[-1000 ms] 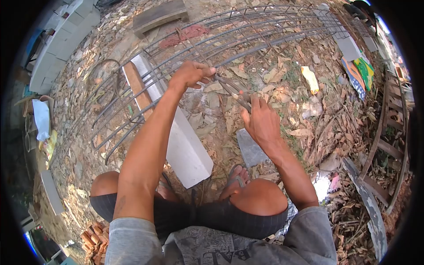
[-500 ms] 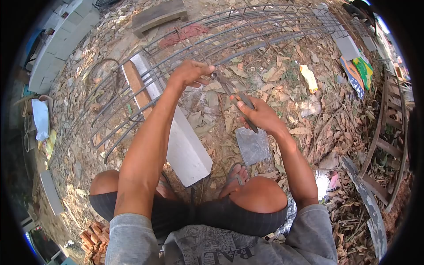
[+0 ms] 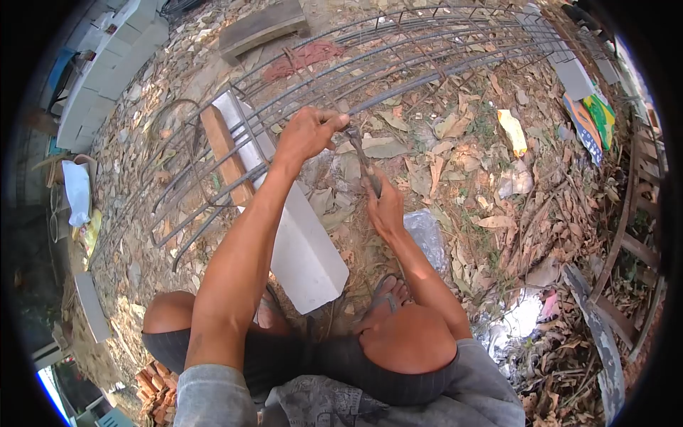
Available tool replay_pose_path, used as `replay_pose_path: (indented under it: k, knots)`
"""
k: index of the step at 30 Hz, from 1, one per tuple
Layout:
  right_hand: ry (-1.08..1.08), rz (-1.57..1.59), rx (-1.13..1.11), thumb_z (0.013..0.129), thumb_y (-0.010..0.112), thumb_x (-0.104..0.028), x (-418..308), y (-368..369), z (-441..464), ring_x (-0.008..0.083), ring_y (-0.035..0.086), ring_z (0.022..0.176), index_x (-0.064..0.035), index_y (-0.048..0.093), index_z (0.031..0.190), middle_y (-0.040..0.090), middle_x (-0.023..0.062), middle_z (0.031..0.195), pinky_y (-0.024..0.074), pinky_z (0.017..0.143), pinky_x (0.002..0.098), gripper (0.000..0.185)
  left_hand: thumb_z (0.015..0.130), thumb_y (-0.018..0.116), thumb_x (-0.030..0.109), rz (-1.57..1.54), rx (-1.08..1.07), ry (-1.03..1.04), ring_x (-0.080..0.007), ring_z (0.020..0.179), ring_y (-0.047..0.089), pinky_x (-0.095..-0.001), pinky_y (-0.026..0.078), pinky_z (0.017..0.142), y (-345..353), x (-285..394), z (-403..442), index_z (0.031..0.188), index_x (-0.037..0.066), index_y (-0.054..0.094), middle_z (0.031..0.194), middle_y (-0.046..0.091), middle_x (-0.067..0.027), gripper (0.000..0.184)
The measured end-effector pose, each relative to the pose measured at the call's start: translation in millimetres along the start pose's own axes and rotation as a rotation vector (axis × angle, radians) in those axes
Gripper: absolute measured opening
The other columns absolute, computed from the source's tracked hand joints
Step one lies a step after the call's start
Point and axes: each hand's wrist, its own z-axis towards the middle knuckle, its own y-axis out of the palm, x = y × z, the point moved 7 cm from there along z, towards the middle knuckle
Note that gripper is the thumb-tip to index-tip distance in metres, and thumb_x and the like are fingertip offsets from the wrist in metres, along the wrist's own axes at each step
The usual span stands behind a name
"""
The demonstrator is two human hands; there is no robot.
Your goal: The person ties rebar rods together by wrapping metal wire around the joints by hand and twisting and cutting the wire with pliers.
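My left hand (image 3: 313, 132) is closed on the near bar of a long steel rebar cage (image 3: 398, 94), its thumb and forefinger at the bar. My right hand (image 3: 385, 203) is wrapped round the handles of a pair of pincers (image 3: 361, 153). The tool's jaws point up at the near bar, just right of my left fingertips. Whether the jaws touch the bar or grip a wire is too small to tell. Under the cage's left part lie a pale block (image 3: 306, 249) and a brown strip of wood or brick (image 3: 224, 153).
A wooden plank (image 3: 263, 28) and a red cloth (image 3: 302, 60) lie beyond the cage. Clear plastic (image 3: 425, 238) is on the leafy ground by my right forearm. A wooden ladder-like frame (image 3: 637, 249) stands at the right, pale blocks (image 3: 107, 78) at the upper left, broken bricks (image 3: 155, 388) at the lower left.
My right hand has moved left and slightly down, turning the pincers upright, and their handles have come together. My left hand stays at the bar. The view has shifted slightly.
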Motion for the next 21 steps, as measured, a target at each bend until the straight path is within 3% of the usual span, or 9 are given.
replay_pose_path:
  k: [2,3,5,8,9,12,14,17,21]
  knots:
    - [0.036,-0.087,-0.091,0.103,0.066,-0.017,-16.9,-26.5,-7.0,0.0395,0.071,0.068,-0.0053,0.067,0.127,0.069,0.0221,0.074,0.0526,0.064,0.0443,0.027,0.096,0.071,0.048,0.012,-0.015,-0.003,-0.0216,0.069,0.077,-0.0373,0.057,0.081,-2.0,3.1,1.6,0.119,0.005,0.08,0.095,0.079,-0.016,0.05]
    - [0.075,-0.118,-0.167,0.1,0.069,-0.018,-21.8,-36.7,-5.4,0.0402,0.072,0.074,-0.0047,0.066,0.129,0.071,0.0242,0.082,0.0537,0.067,0.0455,0.032,0.096,0.071,0.046,0.018,-0.024,-0.009,-0.0213,0.066,0.076,-0.0373,0.058,0.08,-1.8,2.7,-0.4,0.12,0.003,0.079,0.104,0.079,-0.0172,0.051]
    - [0.152,-0.177,-0.307,0.096,0.075,-0.019,-32.1,-52.6,-1.5,0.0416,0.074,0.085,-0.0037,0.063,0.134,0.074,0.0282,0.098,0.0557,0.071,0.048,0.042,0.096,0.071,0.047,0.023,-0.003,-0.025,-0.0215,0.066,0.076,-0.0373,0.058,0.08,-2.6,3.4,-2.4,0.12,0.003,0.079,0.103,0.079,-0.0172,0.051]
    - [0.094,0.183,-0.417,0.092,0.08,-0.024,-62.7,-57.5,-1.7,0.0308,0.074,0.086,-0.0048,0.057,0.142,0.073,0.0266,0.108,0.0559,0.069,0.0418,0.058,0.096,0.071,0.047,0.02,0.014,-0.036,-0.0214,0.066,0.076,-0.0375,0.058,0.08,-2.2,5.1,-2.9,0.12,0.003,0.079,0.101,0.079,-0.0171,0.051]
    - [0.195,0.326,-0.473,0.092,0.08,-0.024,-57.3,-51.8,-7.2,0.0307,0.073,0.084,-0.0048,0.055,0.143,0.072,0.0247,0.105,0.0556,0.069,0.0425,0.06,0.096,0.07,0.047,0.015,0.017,-0.043,-0.0214,0.067,0.076,-0.0376,0.058,0.08,-1.5,4.5,-5.1,0.12,0.003,0.079,0.1,0.079,-0.0169,0.05]
    - [0.49,0.755,-0.612,0.089,0.081,-0.023,-31.1,-24.4,-26.2,0.0305,0.069,0.079,-0.0047,0.05,0.146,0.069,0.0192,0.096,0.0548,0.068,0.0444,0.067,0.097,0.068,0.053,0.023,-0.003,-0.021,-0.0205,0.08,0.078,-0.0406,0.056,0.081,-0.1,2.9,-4.3,0.116,0.015,0.082,0.073,0.077,-0.0086,0.045]
    - [0.681,1.052,-0.702,0.088,0.081,-0.022,-27.9,-6.5,-34.5,0.0304,0.067,0.076,-0.0046,0.047,0.148,0.067,0.0155,0.091,0.0542,0.067,0.0457,0.071,0.097,0.068,0.053,0.05,0.026,-0.015,-0.0205,0.08,0.078,-0.0414,0.056,0.081,-3.0,4.7,-2.7,0.115,0.017,0.083,0.073,0.077,-0.0072,0.043]
    - [0.162,-0.041,-0.288,0.09,0.075,-0.026,-53.0,-72.8,-5.5,0.0323,0.064,0.072,-0.0013,0.051,0.145,0.061,0.0139,0.084,0.0532,0.065,0.0481,0.065,0.097,0.067,0.054,0.071,0.027,-0.056,-0.0204,0.08,0.077,-0.0418,0.056,0.081,0.4,0.5,-4.6,0.113,0.019,0.083,0.073,0.077,-0.0063,0.042]
    - [0.414,0.239,-0.502,0.1,0.067,-0.031,-8.9,-36.2,-15.0,0.0267,0.064,0.068,-0.0008,0.055,0.138,0.063,0.0092,0.083,0.053,0.062,0.0446,0.051,0.097,0.067,0.054,0.071,0.019,-0.047,-0.0202,0.08,0.076,-0.0422,0.056,0.081,1.2,-1.8,-1.7,0.113,0.02,0.083,0.071,0.076,-0.0056,0.041]
